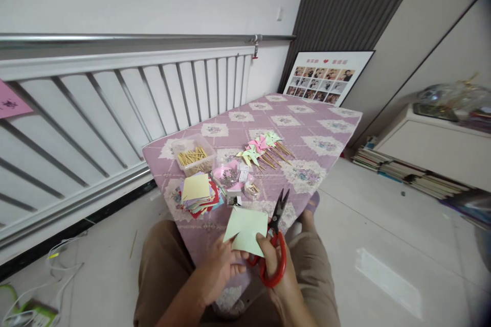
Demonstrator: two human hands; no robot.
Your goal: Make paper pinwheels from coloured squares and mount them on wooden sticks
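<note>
A pale green paper square (251,226), slit in from its corners, is held over the near end of the table. My left hand (219,271) pinches its lower left edge, with the other fingers loosely curled below. With the thumb on top of the paper, my right hand (276,263) grips its lower right corner. That same hand carries red-handled scissors (279,209), their dark blades slightly apart and pointing away from me. Beyond the paper lie a stack of coloured paper squares (196,187) and a small open box (233,198).
A clear tub of wooden sticks (195,156) stands at the table's left edge. Near it are a container of small metal pins (229,176) and a round tub of short pieces (252,189). Paper pinwheels (261,145) on sticks lie farther back. A radiator (153,92) runs along the left.
</note>
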